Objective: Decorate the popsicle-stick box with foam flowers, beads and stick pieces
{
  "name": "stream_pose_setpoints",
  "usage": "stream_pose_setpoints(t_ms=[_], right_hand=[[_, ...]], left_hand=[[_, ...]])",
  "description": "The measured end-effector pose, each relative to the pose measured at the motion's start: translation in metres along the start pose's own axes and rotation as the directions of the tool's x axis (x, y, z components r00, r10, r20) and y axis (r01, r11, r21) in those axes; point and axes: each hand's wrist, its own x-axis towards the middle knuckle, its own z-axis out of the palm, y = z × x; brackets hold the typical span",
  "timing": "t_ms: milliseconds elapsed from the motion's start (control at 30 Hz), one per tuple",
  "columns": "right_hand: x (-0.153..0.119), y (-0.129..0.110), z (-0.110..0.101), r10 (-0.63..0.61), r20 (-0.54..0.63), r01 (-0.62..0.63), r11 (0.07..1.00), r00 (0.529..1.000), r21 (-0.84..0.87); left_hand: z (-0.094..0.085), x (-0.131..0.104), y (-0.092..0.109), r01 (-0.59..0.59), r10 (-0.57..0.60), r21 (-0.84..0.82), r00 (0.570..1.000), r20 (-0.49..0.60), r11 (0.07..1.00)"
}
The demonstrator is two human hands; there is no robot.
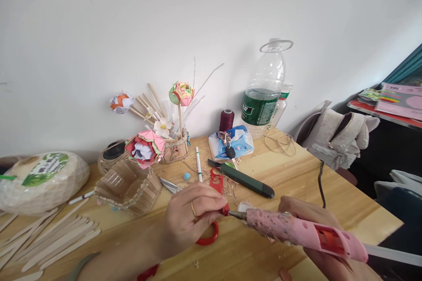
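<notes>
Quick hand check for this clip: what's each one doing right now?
Left hand: closed, pinching a small red piece at the fingertips.
Right hand: closed, holding the pink glue gun.

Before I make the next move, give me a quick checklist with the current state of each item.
1. Left hand pinching the red piece: ok.
2. Right hand gripping the pink glue gun: ok.
3. White stick in the gun's rear: ok, it juts out of the back.
4. Left fingertips well away from the nozzle: not ok, they are close to its tip.
5. Scissors clear of the left hand: not ok, the hand partly covers them in this view.
6. Nozzle hot: cannot tell.
</notes>
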Motion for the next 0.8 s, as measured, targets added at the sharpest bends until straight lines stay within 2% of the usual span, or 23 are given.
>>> stream_pose_setpoints(t_ms=[333,400,533,667,800], right_hand=[[-0.003,0.007,0.003,0.001,-0.015,-0.001,1.000,1.000,-0.011],[-0.002,0.005,0.003,-0.037,-0.020,0.037,0.999,0.999,-0.025],[0.002,-0.003,0.001,-0.135,-0.105,0.124,0.987,0.985,-0.103],[0.003,-0.004,0.002,-0.182,-0.091,0.166,0.974,0.979,-0.154],[-0.001,-0.003,0.006,-0.133,-0.119,0.115,0.982,0.984,-0.147]], left_hand=[[0.000,0.000,0.000,0.011,-0.011,0.009,1.000,-0.007,1.000],[-0.001,0.000,0.000,0.012,-0.012,0.019,1.000,-0.007,1.000],[-0.002,-0.001,-0.001,0.002,-0.002,0.041,1.000,0.004,0.999],[-0.002,-0.001,0.000,0.000,0.000,0.056,1.000,-0.006,0.998],[-0.002,0.000,0.000,0.016,-0.015,0.037,1.000,-0.027,0.999]])
